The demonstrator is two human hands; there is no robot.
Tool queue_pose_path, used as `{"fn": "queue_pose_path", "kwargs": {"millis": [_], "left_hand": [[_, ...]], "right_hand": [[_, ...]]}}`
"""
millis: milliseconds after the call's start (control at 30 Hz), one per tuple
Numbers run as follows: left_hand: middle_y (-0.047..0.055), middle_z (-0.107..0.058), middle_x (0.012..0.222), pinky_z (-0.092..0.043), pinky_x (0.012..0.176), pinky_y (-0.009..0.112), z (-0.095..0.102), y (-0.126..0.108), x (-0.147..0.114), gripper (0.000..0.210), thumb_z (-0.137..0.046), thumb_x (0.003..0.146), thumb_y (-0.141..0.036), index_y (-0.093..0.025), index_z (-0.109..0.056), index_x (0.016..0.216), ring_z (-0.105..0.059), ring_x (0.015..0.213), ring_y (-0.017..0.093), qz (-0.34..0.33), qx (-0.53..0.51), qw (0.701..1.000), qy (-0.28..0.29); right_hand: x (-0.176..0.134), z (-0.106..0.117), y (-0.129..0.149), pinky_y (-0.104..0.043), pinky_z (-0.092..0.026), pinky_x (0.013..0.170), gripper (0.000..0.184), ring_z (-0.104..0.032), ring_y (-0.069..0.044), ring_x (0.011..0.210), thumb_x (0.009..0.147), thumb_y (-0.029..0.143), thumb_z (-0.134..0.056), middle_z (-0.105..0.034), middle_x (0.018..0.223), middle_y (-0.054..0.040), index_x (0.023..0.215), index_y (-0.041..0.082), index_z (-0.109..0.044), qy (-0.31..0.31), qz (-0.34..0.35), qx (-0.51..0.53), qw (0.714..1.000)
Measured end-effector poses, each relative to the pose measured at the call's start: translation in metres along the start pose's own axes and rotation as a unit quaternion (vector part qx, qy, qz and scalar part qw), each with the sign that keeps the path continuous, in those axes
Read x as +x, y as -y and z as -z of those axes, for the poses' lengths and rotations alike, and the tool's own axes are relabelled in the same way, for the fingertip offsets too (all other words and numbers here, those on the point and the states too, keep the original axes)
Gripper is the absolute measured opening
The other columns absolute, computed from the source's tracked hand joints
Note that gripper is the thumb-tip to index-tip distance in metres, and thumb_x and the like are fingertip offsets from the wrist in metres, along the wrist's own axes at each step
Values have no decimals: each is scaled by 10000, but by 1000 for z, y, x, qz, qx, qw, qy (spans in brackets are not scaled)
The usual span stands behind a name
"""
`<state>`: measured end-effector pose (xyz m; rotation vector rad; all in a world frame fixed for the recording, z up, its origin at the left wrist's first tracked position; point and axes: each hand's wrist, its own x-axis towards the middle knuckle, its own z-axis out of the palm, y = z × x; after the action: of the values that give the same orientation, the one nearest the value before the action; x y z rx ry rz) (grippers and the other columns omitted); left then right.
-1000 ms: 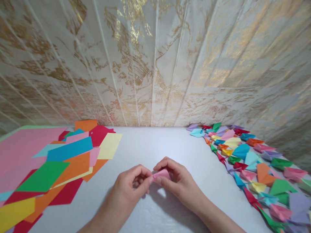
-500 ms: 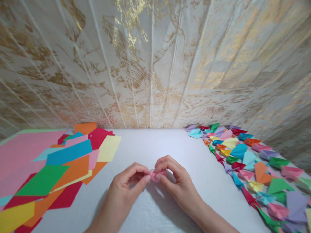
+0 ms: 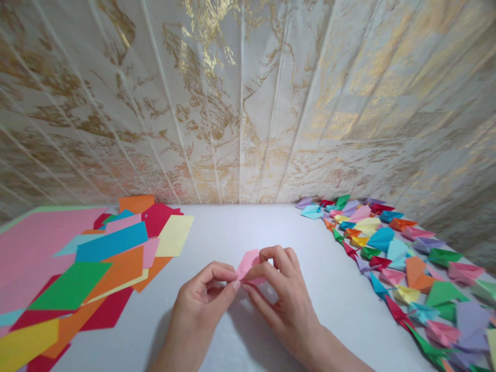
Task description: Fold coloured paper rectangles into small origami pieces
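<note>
A small pink origami crane [image 3: 248,262] is held just above the white table, between my two hands. One of its flaps stands up and leans away to the upper right. My left hand [image 3: 205,297] pinches the near left tip of the paper between thumb and forefinger. On the other side my right hand [image 3: 284,289] has its bent fingers and thumb around the lower right part, with pink paper showing between them. The fingers cover much of the crane's body and lower flap.
Loose coloured paper sheets [image 3: 112,245] overlap in a pile on the left of the white table [image 3: 232,222]. Rows of finished origami cranes [image 3: 399,253] in many colours cover the right side. Behind the table hangs a white and gold patterned curtain [image 3: 240,103].
The pink flap now stands up and spreads open, where before the paper was mostly hidden in the fingers. My right hand has shifted slightly right and its fingers are lifted and more spread.
</note>
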<state>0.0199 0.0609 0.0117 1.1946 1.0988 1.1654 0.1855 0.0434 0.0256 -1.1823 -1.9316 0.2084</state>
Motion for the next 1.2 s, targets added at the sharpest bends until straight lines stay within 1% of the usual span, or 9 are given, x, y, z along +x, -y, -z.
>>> {"fn": "queue_pose_path", "kwargs": {"millis": [133, 333, 433, 533, 733, 967, 1067, 1133, 1200], "left_hand": [[-20, -614, 728, -471, 650, 212, -5, -4, -4, 129, -708, 769, -272, -191, -621, 719, -582, 703, 142, -8, 3, 1000, -8], [-33, -581, 649, -466, 613, 210, -8, -7, -6, 187, -721, 746, -299, -193, -579, 686, -564, 642, 134, -2, -8, 1000, -13], [-31, -589, 661, -471, 621, 202, -9, -8, -6, 174, -709, 756, -293, -192, -587, 684, -566, 655, 130, -3, -3, 1000, -12], [-31, -597, 670, -482, 633, 200, -11, -10, -8, 152, -709, 748, -280, -191, -604, 683, -585, 671, 134, 1, -8, 1000, -17], [0, -652, 750, -517, 706, 227, -15, -14, -9, 137, -716, 749, -311, -185, -662, 756, -641, 763, 170, 10, -37, 999, -10], [-3, -672, 733, -504, 695, 220, -14, -16, -6, 142, -737, 707, -293, -181, -661, 752, -638, 742, 160, 35, -66, 997, -20], [15, -694, 735, -495, 682, 223, -14, -19, -6, 175, -761, 683, -306, -171, -670, 747, -628, 722, 158, 61, -83, 994, -32], [23, -693, 722, -494, 663, 232, -13, -21, -6, 195, -780, 663, -309, -163, -678, 742, -624, 692, 159, 75, -93, 992, -39], [22, -686, 708, -494, 649, 242, -13, -23, -6, 200, -789, 652, -307, -161, -687, 744, -623, 665, 160, 79, -99, 991, -41]], "right_hand": [[1, -2, 3, -362, -371, 730, 79, -489, -221, 858, 915, 133, -540, -557, 969, -55, 902, 205, -570, -12, 11, -22, 1000], [2, -3, 4, -360, -381, 721, 75, -510, -222, 853, 912, 142, -544, -567, 958, -55, 897, 215, -538, -26, 12, -31, 999], [3, -5, 4, -352, -376, 717, 95, -513, -212, 834, 885, 112, -545, -578, 963, -57, 888, 207, -548, -28, 30, -46, 998], [3, -7, 3, -337, -375, 707, 98, -526, -200, 815, 873, 105, -548, -590, 942, -49, 868, 202, -549, -32, 25, -45, 998], [3, -8, 4, -320, -394, 710, 102, -547, -185, 822, 886, 107, -522, -576, 907, -35, 853, 202, -534, -31, -5, 29, 999], [1, -7, 5, -350, -365, 766, 111, -507, -196, 853, 903, 101, -558, -594, 962, -36, 892, 206, -593, -23, 9, 3, 1000], [0, -5, 3, -364, -392, 846, 170, -517, -213, 972, 920, 108, -531, -575, 1049, -47, 947, 235, -641, -18, -5, 50, 999], [1, -4, 1, -368, -405, 909, 182, -518, -226, 1088, 924, 129, -525, -557, 1128, -58, 927, 245, -664, -18, -43, 117, 992], [3, -4, -2, -368, -401, 969, 151, -496, -240, 1195, 923, 177, -558, -544, 1214, -66, 878, 245, -685, -21, -99, 194, 976]]}}
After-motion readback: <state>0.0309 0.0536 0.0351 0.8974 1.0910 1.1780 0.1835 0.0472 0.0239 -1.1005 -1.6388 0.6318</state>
